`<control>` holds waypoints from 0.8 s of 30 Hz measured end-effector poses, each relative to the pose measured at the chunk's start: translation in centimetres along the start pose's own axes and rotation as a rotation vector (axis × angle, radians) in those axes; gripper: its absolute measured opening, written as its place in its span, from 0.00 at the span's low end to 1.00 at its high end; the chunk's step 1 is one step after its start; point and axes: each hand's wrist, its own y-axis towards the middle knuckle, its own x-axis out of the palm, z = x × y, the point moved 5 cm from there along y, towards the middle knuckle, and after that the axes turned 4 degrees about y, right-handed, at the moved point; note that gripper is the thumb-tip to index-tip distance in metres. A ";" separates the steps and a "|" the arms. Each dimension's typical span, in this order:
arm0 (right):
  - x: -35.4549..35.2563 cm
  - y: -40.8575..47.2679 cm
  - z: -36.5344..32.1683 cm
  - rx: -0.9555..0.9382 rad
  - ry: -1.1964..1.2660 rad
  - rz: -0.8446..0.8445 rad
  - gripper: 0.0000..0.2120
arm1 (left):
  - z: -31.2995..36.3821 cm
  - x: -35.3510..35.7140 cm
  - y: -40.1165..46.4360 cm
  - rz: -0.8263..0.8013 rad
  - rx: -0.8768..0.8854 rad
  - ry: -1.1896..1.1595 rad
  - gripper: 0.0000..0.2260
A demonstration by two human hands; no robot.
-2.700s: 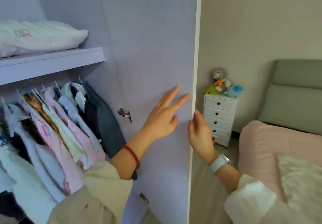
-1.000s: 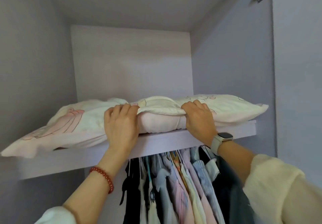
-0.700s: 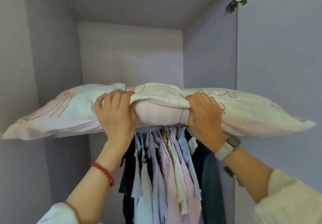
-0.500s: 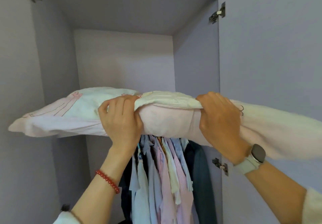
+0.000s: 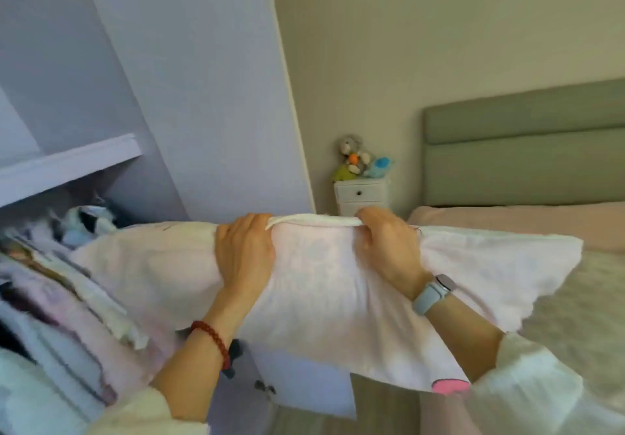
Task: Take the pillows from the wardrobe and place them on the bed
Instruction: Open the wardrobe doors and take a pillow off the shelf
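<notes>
Both hands grip a pale pink pillow [image 5: 321, 285] along its far edge, the left hand [image 5: 245, 252] and the right hand [image 5: 389, 248] each clenched around bunched fabric. The pillow hangs in the air, clear of the wardrobe shelf [image 5: 67, 164] at far left. The bed [image 5: 541, 225] lies to the right, behind the pillow's right end.

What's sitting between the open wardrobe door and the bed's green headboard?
In the head view, a small white nightstand with plush toys on top stands against the wall between the wardrobe door and headboard.
</notes>
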 end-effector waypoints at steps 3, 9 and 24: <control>-6.4 -3.3 6.8 0.136 -0.283 0.069 0.09 | 8.8 5.3 -2.1 -0.122 0.002 -0.270 0.09; -20.2 -11.9 13.9 0.403 -0.668 0.521 0.06 | 27.3 9.3 -6.6 -0.217 0.148 -0.850 0.08; -7.4 -13.0 18.0 0.640 -0.138 -0.022 0.17 | 20.2 15.9 -6.7 -0.385 0.367 -0.373 0.14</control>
